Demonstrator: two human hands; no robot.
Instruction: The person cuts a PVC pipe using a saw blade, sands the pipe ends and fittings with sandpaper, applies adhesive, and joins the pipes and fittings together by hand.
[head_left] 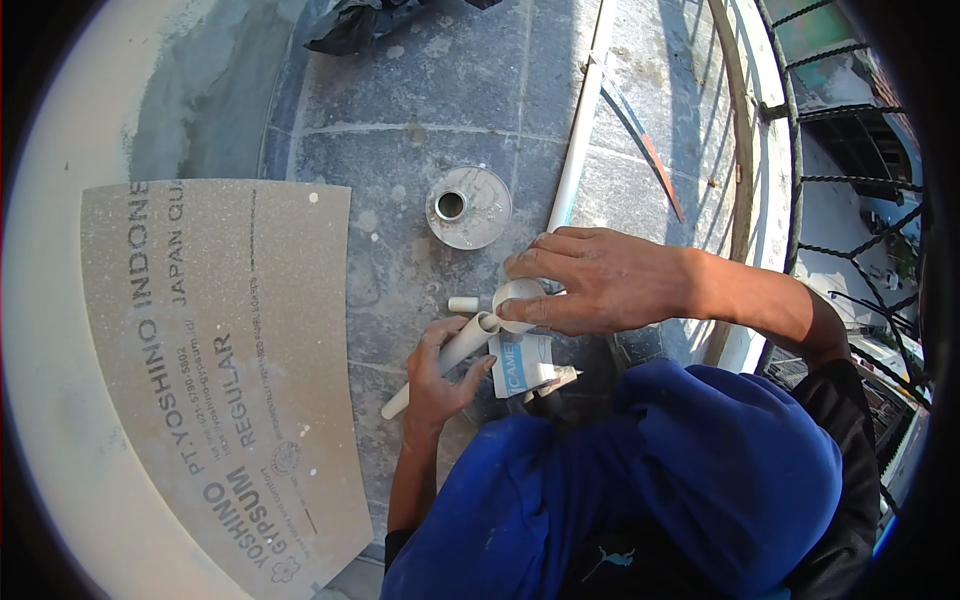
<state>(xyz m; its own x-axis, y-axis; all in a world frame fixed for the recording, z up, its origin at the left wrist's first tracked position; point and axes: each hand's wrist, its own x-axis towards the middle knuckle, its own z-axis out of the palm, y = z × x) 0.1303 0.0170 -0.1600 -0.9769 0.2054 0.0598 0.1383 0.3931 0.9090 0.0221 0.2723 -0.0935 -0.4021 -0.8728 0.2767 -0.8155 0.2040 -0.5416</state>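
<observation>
Above grey tiles [455, 90], left grip [438, 382] holds a pipe [464, 345], palm-down right grip [605, 280] a round white piece [517, 304].

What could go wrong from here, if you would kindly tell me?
The short pipe might twist in the left grip if the round white piece, held close to its open end by the right grip, presses against it. The small tube lies on the floor nearby, so a nudge could roll it away. The long pipe reaches close to the right grip and might get knocked.

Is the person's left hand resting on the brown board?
No, the left hand holds a white pipe, apart from the board.
</observation>
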